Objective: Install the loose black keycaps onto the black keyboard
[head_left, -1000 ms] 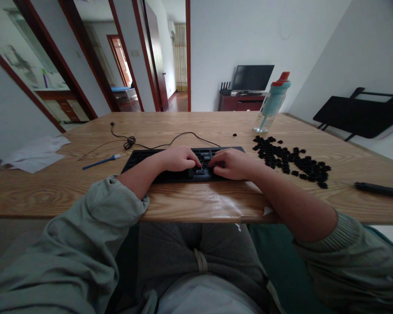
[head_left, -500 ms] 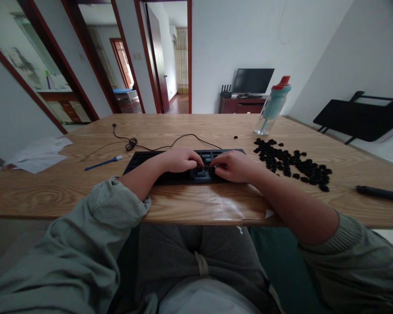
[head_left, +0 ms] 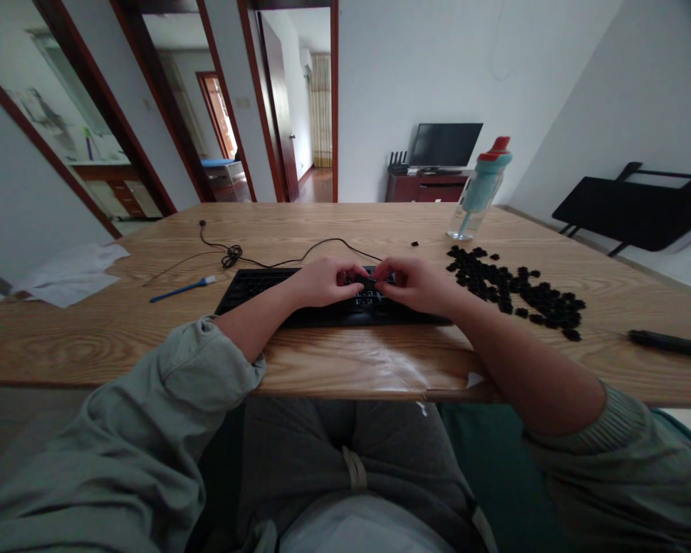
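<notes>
A black keyboard (head_left: 345, 315) lies along the table's front edge, with some keycaps off near its middle. Over that part, my left hand (head_left: 329, 281) and my right hand (head_left: 411, 286) almost meet at the fingertips. Between them they pinch a small dark keycap (head_left: 368, 283), held just above the keyboard. Each hand's thumb and index finger are closed on it. Many loose black keycaps (head_left: 498, 284) are heaped on the table to the right of my right hand.
On the wooden table (head_left: 150, 338) are a blue brush (head_left: 178, 290), a coiled cable (head_left: 231, 255), white tissues (head_left: 72, 273), a clear bottle (head_left: 477, 192) behind the keycap heap, and a black stick-like object (head_left: 671, 344) at the right.
Both hands have lifted slightly off the keyboard and come together. A dark keycap now shows between their fingertips, where before the fingers were down on the keys.
</notes>
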{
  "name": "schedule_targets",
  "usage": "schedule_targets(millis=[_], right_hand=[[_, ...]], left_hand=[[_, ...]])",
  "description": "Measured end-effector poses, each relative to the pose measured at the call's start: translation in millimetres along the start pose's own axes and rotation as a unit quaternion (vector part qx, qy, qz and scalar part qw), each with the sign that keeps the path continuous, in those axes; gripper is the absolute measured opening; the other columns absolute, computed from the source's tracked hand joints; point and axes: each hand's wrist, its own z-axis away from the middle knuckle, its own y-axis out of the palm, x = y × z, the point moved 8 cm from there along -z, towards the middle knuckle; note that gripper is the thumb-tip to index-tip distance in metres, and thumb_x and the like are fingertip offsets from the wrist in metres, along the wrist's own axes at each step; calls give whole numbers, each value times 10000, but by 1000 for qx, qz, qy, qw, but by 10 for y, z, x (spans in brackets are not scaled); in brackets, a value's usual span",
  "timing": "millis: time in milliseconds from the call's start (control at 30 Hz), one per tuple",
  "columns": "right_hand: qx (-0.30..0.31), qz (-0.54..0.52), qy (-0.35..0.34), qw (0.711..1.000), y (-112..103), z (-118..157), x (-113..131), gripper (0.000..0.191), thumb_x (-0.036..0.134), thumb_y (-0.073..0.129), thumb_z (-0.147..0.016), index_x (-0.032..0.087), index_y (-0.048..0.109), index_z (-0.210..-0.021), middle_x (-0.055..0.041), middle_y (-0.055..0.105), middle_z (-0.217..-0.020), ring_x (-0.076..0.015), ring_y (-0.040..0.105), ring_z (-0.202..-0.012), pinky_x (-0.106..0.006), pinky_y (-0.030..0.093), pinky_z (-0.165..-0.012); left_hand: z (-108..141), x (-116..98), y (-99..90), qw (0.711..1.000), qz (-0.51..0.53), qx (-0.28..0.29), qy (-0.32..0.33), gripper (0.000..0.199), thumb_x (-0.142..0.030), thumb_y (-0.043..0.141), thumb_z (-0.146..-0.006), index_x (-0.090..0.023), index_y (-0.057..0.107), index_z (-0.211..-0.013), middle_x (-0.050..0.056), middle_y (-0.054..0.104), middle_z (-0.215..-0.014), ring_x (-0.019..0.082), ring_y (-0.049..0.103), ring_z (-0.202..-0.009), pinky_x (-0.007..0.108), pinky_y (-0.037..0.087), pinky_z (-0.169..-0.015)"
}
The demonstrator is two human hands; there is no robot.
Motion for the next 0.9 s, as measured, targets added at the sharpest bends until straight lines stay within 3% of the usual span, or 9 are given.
schedule_targets(millis=[133,267,500,667,900], right_hand=[[52,20,12,998,108,1,0,205,274,581,-848,185,735,-950,-27,701,-774,-135,565,-642,-261,405,-618],[62,58,16,996,146,4,28,214,277,591,-849,200,752,-966,-30,729,-814,-140,582,-650,-256,418,-632],[79,72,-7,994,164,1,21,268,284,651,-807,216,767,-1039,-48,754,-911,-167,636,-734,-263,450,-679],[57,65,25,996,123,-7,-27,306,282,605,-837,208,759,-1091,-39,749,-845,-143,597,-647,-259,429,-626],[68,73,30,995,136,-7,-5,223,256,593,-837,195,759,-972,-36,731,-798,-135,572,-626,-250,419,-621]], left_hand=[[44,-96,-11,993,-93,35,60,221,-263,671,-836,-171,742,-1023,57,739,-958,173,657,-877,279,480,-814],[57,-114,26,990,-104,67,71,204,-267,663,-858,-161,755,-1006,68,742,-971,174,667,-890,275,488,-837],[39,-40,73,988,-118,88,50,236,-236,646,-863,-178,757,-1063,64,755,-1016,165,679,-904,258,486,-835],[20,45,58,992,-108,63,13,247,-283,636,-875,-185,759,-1065,43,767,-939,153,677,-810,239,471,-729],[29,32,103,992,-89,85,16,225,-238,608,-885,-185,769,-1033,47,772,-956,152,687,-839,244,478,-773]])
